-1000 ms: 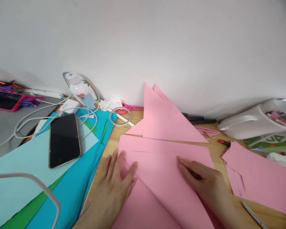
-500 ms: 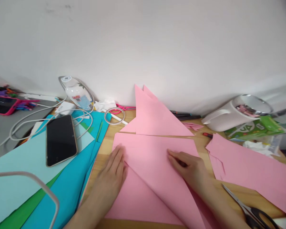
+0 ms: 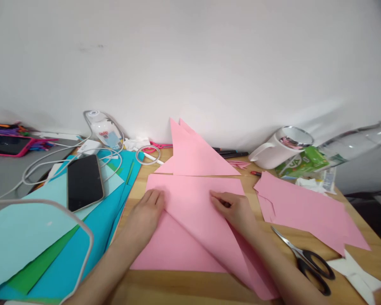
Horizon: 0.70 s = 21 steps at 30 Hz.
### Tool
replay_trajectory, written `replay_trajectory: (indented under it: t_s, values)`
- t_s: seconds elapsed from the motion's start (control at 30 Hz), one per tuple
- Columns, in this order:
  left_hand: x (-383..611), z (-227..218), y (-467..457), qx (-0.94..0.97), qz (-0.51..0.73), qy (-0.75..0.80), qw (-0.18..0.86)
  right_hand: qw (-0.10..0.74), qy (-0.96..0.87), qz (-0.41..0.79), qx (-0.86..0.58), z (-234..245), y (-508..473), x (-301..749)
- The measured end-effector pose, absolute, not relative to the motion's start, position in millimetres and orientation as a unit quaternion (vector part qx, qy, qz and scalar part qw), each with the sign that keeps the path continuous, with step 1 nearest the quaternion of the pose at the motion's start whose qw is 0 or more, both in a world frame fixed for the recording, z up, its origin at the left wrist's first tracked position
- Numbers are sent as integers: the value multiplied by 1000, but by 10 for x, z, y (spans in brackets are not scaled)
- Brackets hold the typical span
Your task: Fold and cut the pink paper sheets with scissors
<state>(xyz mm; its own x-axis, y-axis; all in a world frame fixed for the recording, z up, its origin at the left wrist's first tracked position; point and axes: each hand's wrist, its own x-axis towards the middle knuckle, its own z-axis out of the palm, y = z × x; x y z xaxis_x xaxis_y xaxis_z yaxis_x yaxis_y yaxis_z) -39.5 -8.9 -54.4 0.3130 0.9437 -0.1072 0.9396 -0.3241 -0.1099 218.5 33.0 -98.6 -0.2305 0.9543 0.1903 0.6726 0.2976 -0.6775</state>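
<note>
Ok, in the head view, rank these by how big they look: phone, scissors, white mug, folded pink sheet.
1. Folded pink sheet, clearly largest.
2. Scissors and phone look alike.
3. White mug, smallest, though farther from the camera.

Scissors [image 3: 306,257] right; phone [image 3: 84,182] on blue paper [image 3: 92,250] left.

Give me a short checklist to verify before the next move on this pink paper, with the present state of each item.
1. Left hand flat on the pink sheet: ok.
2. Right hand pressing the folded flap: ok.
3. Flap edges aligned with the sheet below: cannot tell.
4. Scissors apart from both hands: ok.
5. Wooden table bare in front of the fold: ok.
6. Phone off the pink sheet: ok.
</note>
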Motion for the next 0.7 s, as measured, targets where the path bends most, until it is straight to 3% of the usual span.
replay_trajectory:
  t_s: [0.7]
  values:
    - [-181,-492,3,-781,112,-612,49,303,-769,204,-524,-978,336,2163]
